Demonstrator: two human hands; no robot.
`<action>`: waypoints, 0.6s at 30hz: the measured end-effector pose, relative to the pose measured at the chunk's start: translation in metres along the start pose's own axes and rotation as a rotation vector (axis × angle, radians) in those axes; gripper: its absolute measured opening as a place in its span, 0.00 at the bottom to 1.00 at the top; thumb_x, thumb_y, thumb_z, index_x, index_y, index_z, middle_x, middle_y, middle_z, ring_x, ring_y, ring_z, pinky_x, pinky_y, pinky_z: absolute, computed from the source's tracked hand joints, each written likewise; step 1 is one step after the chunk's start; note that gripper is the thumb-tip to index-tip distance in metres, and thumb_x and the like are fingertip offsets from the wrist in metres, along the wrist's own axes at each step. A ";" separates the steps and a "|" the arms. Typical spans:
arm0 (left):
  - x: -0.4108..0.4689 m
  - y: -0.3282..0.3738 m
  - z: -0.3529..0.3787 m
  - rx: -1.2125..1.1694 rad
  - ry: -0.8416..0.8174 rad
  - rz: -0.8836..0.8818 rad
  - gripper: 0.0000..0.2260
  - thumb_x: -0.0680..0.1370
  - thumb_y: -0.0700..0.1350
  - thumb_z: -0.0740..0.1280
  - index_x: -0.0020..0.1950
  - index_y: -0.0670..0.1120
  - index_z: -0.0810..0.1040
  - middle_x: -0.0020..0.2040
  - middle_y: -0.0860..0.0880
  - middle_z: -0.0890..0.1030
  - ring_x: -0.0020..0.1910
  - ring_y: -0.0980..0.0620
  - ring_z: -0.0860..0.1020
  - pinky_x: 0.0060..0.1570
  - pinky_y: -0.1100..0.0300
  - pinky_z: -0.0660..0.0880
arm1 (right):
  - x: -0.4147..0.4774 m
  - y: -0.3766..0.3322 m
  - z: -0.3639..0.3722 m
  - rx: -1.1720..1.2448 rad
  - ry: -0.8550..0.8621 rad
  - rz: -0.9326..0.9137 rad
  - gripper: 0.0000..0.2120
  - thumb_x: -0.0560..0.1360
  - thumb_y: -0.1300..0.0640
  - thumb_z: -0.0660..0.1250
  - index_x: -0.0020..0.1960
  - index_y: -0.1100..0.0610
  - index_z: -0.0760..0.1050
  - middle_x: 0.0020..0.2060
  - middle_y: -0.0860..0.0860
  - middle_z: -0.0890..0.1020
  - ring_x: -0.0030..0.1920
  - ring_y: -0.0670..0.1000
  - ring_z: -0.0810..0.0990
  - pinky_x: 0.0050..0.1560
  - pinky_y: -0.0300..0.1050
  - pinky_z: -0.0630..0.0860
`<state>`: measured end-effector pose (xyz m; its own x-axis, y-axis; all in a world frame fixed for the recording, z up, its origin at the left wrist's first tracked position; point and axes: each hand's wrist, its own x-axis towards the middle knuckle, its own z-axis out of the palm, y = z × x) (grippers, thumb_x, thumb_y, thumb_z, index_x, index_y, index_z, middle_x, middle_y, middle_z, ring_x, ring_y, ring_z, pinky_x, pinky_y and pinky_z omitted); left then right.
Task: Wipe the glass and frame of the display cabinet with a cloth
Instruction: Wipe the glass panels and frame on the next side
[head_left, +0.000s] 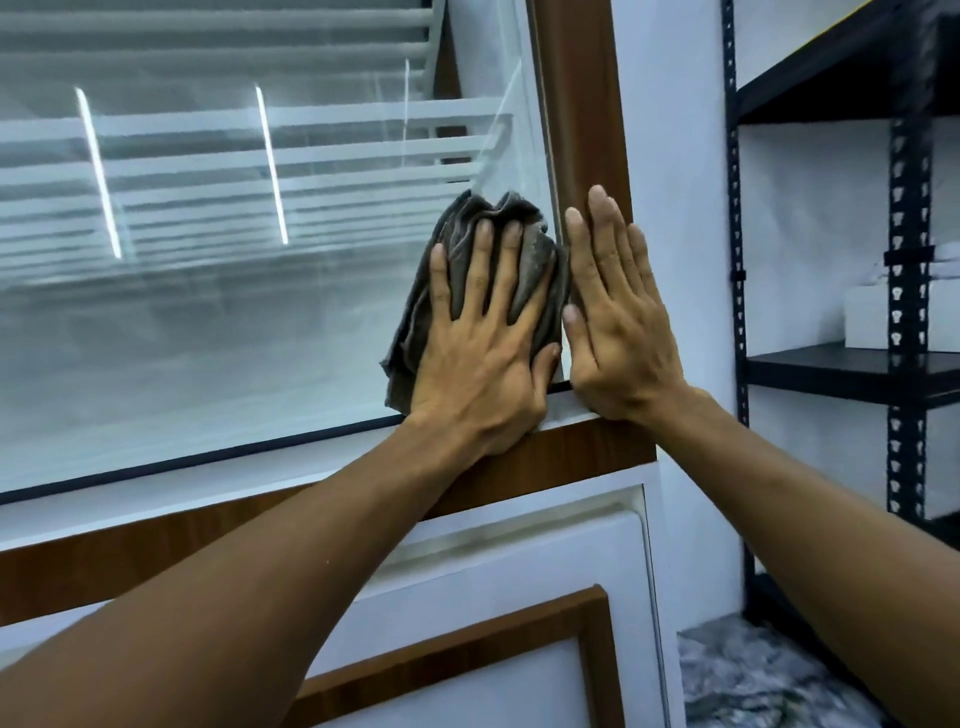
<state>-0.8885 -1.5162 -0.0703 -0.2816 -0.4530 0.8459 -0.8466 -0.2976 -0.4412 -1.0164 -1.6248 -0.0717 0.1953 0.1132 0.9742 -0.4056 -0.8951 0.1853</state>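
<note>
While the right hand (618, 312) braces flat on the frame (587, 130), the spread left hand (488, 338) should press the cloth (467, 270) evenly across the glass (208, 312) beside it.

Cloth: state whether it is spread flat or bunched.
Bunched: the cloth shows folds and ridges under the left hand on the glass.

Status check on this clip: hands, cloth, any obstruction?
Left hand flat, pressing grey cloth on glass, lower right corner. Right hand open, empty, flat on brown frame. Nothing in the way.

Glossy glass (208, 338), wood-grain frame (587, 130), crumpled cloth (467, 244)
</note>
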 end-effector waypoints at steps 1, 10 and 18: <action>0.001 0.003 0.002 -0.008 0.003 0.022 0.35 0.85 0.58 0.53 0.86 0.44 0.45 0.86 0.39 0.44 0.84 0.38 0.41 0.80 0.33 0.41 | -0.001 0.000 0.001 0.037 0.023 0.025 0.35 0.77 0.61 0.58 0.81 0.70 0.53 0.81 0.67 0.54 0.82 0.64 0.52 0.82 0.63 0.49; 0.015 0.000 0.010 -0.041 0.074 0.077 0.33 0.84 0.56 0.56 0.86 0.44 0.50 0.86 0.42 0.46 0.85 0.42 0.43 0.81 0.36 0.45 | 0.040 0.014 -0.002 0.051 0.052 0.128 0.31 0.81 0.54 0.49 0.82 0.64 0.52 0.83 0.58 0.52 0.84 0.54 0.46 0.83 0.54 0.44; 0.106 -0.017 -0.003 -0.096 0.191 -0.085 0.32 0.84 0.52 0.51 0.86 0.43 0.48 0.86 0.41 0.47 0.85 0.41 0.43 0.80 0.35 0.47 | 0.086 0.027 -0.007 0.081 0.051 0.098 0.30 0.82 0.54 0.49 0.83 0.57 0.50 0.84 0.52 0.50 0.84 0.50 0.46 0.82 0.54 0.46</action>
<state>-0.9050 -1.5565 0.0278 -0.2802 -0.2599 0.9241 -0.9075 -0.2420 -0.3433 -1.0170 -1.6362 0.0180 0.1124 0.0436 0.9927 -0.3465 -0.9346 0.0803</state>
